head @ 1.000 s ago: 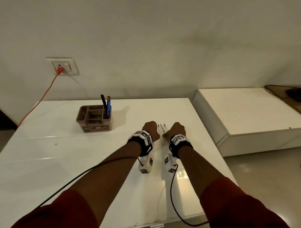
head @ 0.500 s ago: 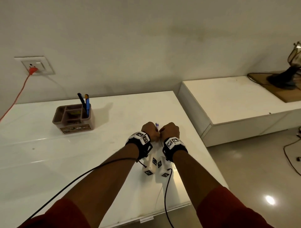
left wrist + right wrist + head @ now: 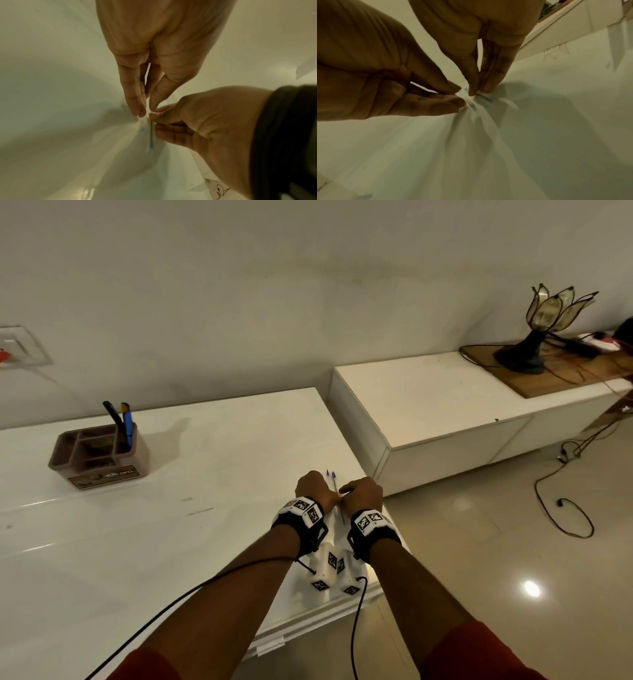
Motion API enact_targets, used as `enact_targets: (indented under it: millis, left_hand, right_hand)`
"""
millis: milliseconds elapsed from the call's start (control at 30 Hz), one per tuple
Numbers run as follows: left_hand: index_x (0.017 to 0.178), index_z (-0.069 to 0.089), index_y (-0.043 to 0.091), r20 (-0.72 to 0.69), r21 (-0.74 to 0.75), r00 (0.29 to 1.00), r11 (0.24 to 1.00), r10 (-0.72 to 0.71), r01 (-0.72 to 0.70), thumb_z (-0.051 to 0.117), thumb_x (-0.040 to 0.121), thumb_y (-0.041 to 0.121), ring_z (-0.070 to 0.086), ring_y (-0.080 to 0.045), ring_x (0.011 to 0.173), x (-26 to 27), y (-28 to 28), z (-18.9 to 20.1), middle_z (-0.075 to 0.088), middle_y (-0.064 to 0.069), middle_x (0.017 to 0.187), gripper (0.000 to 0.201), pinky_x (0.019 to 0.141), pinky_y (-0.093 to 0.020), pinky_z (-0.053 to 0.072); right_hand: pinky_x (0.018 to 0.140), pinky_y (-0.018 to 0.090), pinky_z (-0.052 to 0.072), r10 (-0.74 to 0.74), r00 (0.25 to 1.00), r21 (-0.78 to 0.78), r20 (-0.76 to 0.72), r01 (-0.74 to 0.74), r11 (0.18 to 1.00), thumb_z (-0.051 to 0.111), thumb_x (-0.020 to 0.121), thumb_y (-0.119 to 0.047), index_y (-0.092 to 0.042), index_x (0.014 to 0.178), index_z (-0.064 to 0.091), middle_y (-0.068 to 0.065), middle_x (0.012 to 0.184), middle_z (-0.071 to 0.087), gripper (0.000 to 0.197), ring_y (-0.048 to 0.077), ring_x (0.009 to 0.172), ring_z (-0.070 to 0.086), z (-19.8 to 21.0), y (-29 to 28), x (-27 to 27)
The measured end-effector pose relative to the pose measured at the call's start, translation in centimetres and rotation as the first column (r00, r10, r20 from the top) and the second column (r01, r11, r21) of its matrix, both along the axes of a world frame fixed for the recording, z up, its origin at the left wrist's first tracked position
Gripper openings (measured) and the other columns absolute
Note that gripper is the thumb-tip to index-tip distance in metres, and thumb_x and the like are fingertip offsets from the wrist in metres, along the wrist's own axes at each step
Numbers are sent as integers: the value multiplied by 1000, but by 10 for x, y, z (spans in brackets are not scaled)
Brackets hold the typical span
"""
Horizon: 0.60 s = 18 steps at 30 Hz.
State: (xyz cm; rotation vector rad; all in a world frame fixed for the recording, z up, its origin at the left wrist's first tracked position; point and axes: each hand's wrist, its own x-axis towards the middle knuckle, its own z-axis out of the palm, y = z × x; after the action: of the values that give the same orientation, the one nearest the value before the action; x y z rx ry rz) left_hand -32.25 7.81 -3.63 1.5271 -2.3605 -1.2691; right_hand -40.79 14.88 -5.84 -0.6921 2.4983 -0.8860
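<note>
Two thin clear pens with blue tips [image 3: 331, 478] lie side by side on the white table [image 3: 171, 525], close to its right edge. My left hand [image 3: 313, 489] and right hand [image 3: 363, 494] hover over them, knuckles up and nearly touching. In the left wrist view my left hand [image 3: 145, 113] pinches the end of the left pen [image 3: 142, 129] between thumb and fingers. My right hand [image 3: 475, 92] pinches the right pen [image 3: 485, 98] the same way. Both pens still lie low against the tabletop.
A brown desk organiser [image 3: 99, 455] holding two pens [image 3: 126, 422] stands at the table's back left. A wall socket [image 3: 17, 347] is at far left. A lower white cabinet [image 3: 445, 405] with a lamp [image 3: 534, 337] is on the right. Cables [image 3: 565, 508] trail on the floor.
My hands have drawn together over the two pens and their fingers have closed on them. The head view has swung right, bringing the lamp into sight.
</note>
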Motion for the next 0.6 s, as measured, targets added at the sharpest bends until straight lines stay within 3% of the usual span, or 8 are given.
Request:
enact_targets:
  millis: [67, 167, 300, 367, 467, 600]
  left_hand:
    - [89, 72, -3, 8, 1, 999, 999, 32, -32, 85, 71, 31, 72, -34, 100, -2, 1, -7, 75, -20, 101, 40, 81, -37, 57]
    - [78, 67, 7, -5, -5, 997, 997, 73, -73, 89, 66, 49, 71, -24, 94, -2, -4, -11, 74, -11, 92, 49, 82, -34, 54]
    - [93, 77, 9, -30, -34, 992, 992, 119, -120, 90, 71, 25, 72, -26, 103, -5, -12, -14, 77, -10, 103, 30, 84, -29, 54]
    - [92, 77, 9, -34, -64, 990, 988, 137, -139, 83, 74, 15, 72, -28, 104, -8, -13, -17, 76, -10, 104, 20, 83, -29, 54]
    - [91, 79, 10, -43, -76, 989, 987, 140, -143, 78, 76, 10, 72, -28, 102, -11, -13, -23, 77, -10, 102, 15, 81, -28, 55]
    - [95, 78, 7, -56, -26, 990, 991, 133, -135, 83, 71, 10, 72, -27, 102, -7, -14, -25, 77, -10, 104, 25, 79, -26, 53]
  right_hand:
    - [81, 17, 45, -8, 1000, -31, 22, 8, 999, 74, 80, -2, -8, 99, 84, 11, 105, 80, 22, 26, 104, 73, -3, 5, -4]
    - [79, 15, 43, -17, 999, -56, 39, 19, 998, 80, 78, -6, -9, 100, 84, 10, 106, 80, 22, 24, 105, 73, -5, 5, -5]
    - [79, 16, 44, -25, 999, -70, 31, 27, 997, 83, 74, -6, -10, 95, 84, 9, 101, 81, 21, 23, 100, 73, -7, -3, -6]
    - [78, 17, 45, -38, 998, -65, 52, 41, 997, 84, 73, -6, -11, 94, 85, 8, 99, 81, 22, 22, 98, 74, -8, -6, -7]
    - [78, 18, 47, -36, 998, -57, 54, 39, 998, 82, 73, -5, -11, 95, 85, 9, 99, 81, 24, 23, 97, 74, -10, -8, -7]
    - [79, 20, 48, -41, 996, -48, 76, 45, 998, 84, 75, -7, -10, 97, 84, 12, 102, 80, 22, 26, 100, 73, -7, -6, -6]
